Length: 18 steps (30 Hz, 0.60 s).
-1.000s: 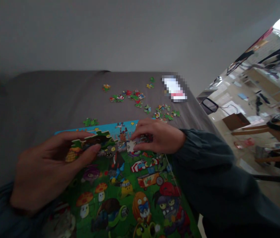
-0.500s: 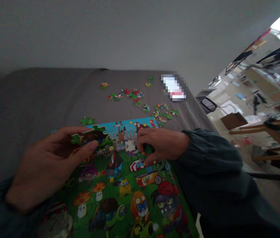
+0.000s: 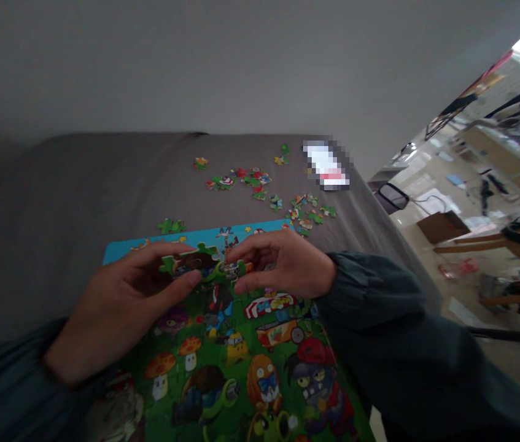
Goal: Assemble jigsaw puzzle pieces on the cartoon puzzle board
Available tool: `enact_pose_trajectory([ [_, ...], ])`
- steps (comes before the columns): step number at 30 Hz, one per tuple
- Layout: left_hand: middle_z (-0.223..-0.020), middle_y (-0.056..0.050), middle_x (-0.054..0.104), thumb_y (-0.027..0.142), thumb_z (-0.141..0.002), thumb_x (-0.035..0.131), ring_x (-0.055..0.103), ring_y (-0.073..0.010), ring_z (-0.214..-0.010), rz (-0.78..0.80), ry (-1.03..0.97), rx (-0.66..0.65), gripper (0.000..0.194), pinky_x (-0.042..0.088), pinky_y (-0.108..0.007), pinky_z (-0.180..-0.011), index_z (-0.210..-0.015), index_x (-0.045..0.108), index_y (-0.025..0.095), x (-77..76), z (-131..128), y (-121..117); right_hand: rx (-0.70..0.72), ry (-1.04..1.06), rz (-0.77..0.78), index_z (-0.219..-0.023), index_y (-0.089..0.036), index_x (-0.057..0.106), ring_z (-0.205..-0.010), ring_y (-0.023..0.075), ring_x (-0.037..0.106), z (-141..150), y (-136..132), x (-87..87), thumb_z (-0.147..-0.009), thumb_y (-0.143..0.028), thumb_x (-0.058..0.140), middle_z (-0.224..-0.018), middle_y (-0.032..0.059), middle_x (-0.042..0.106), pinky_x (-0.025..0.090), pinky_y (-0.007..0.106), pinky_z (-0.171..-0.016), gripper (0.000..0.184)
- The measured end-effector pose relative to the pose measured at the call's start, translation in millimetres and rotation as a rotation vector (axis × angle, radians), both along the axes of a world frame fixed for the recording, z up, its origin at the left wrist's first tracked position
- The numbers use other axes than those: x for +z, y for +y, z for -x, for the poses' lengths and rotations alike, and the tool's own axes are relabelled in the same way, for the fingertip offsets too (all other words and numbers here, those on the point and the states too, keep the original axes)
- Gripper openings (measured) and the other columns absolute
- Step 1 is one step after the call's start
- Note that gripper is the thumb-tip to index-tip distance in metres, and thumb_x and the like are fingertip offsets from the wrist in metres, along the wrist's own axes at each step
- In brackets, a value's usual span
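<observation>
Jigsaw, cartoon mushrooms and zombies on green with a blue sky strip along its far edge, lying flat on grey cloth, seen from the head camera. Left hand: fingers and thumb together, clamped on a green-edged clump of joined pieces lifted just above the jigsaw's far part. Right hand: has come across from the picture's surface and now sits beside the clump, fingers curved with thumb and fingertips around a small piece; whether they grip it or merely touch it cannot be told. The two hands are now close together, and the white gap that showed in the jigsaw is hidden beneath them. Beyond the far edge: single green piece just off the blue strip, then loose pieces scattered over the cloth in a loose band. Pixelated object at the cloth's far corner, too blurred to name. Dark sleeves cover both forearms. Past the cloth, on the floor at right: cardboard box and wooden furniture legs.
</observation>
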<state>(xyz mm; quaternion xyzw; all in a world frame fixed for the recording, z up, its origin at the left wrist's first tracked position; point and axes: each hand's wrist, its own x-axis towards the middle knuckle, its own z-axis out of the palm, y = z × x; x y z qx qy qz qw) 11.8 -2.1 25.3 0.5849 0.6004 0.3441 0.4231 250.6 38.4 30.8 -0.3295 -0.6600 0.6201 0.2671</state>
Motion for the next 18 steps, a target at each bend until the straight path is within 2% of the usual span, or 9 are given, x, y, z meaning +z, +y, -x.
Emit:
enact_pose_trajectory([
  [3,-0.087,-0.001,0.081,0.056,-0.071,0.076,0.075,-0.0199,-0.067,-0.093,0.074,-0.053,0.037,0.063,-0.027,-0.057,-0.095,0.074,0.028,-3.8,2.7,-1.6,0.029,-0.057,-0.052,-0.098,-0.013,0.073,-0.058,0.0075,0.053,-0.1,0.8,-4.3,-0.073,-0.024,0.086,-0.067,-0.0048,0.059,0.044,0.021,-0.053,0.030],
  [5,-0.093,-0.001,0.081,0.054,-0.073,0.075,0.075,-0.0189,-0.069,-0.117,0.102,-0.081,0.034,0.062,-0.026,-0.058,-0.095,0.075,0.028,-3.1,2.0,-2.0,0.034,-0.096,-0.101,-0.096,-0.012,0.074,-0.059,0.0079,0.053,-0.5,0.7,-6.2,-0.075,-0.026,0.084,-0.068,-0.0030,0.062,0.044,0.022,-0.055,0.027],
  [8,-0.091,0.001,0.080,0.051,-0.075,0.075,0.074,-0.0166,-0.067,-0.158,0.101,-0.103,0.028,0.061,-0.023,-0.056,-0.094,0.075,0.030,0.6,-1.5,-2.6,0.041,-0.131,-0.164,-0.090,-0.012,0.074,-0.059,0.0079,0.052,0.0,-0.3,-9.1,-0.079,-0.029,0.081,-0.071,-0.0008,0.064,0.044,0.023,-0.056,0.022],
  [11,-0.087,0.004,0.080,0.046,-0.075,0.076,0.074,-0.0160,-0.070,-0.241,0.101,-0.113,0.021,0.063,-0.024,-0.064,-0.090,0.077,0.031,4.8,-4.8,-3.8,0.041,-0.114,-0.190,-0.088,-0.011,0.073,-0.059,0.0074,0.051,1.1,-1.1,-12.1,-0.082,-0.029,0.078,-0.071,-0.0008,0.063,0.043,0.022,-0.055,0.021],
  [13,-0.083,0.005,0.079,0.044,-0.075,0.075,0.073,-0.0160,-0.068,-0.278,0.123,-0.117,0.018,0.062,-0.024,-0.064,-0.088,0.077,0.032,6.5,-5.4,-4.8,0.045,-0.113,-0.192,-0.087,-0.011,0.072,-0.059,0.0073,0.051,1.8,-1.0,-12.9,-0.082,-0.028,0.078,-0.071,-0.0015,0.061,0.042,0.021,-0.054,0.019],
  [16,-0.082,0.005,0.079,0.047,-0.077,0.075,0.072,-0.0163,-0.065,-0.296,0.167,-0.112,0.019,0.060,-0.024,-0.057,-0.088,0.077,0.032,6.2,-3.9,-6.0,0.050,-0.134,-0.213,-0.088,-0.011,0.072,-0.061,0.0069,0.052,2.2,-0.3,-11.6,-0.082,-0.024,0.078,-0.072,-0.0021,0.061,0.042,0.020,-0.056,0.015],
  [18,-0.082,0.005,0.079,0.049,-0.077,0.074,0.072,-0.0166,-0.067,-0.316,0.195,-0.100,0.021,0.061,-0.025,-0.063,-0.088,0.077,0.032,4.7,-2.5,-6.1,0.049,-0.148,-0.263,-0.088,-0.012,0.073,-0.061,0.0066,0.051,2.3,0.1,-9.9,-0.082,-0.023,0.078,-0.073,-0.0022,0.061,0.042,0.021,-0.057,0.013],
])
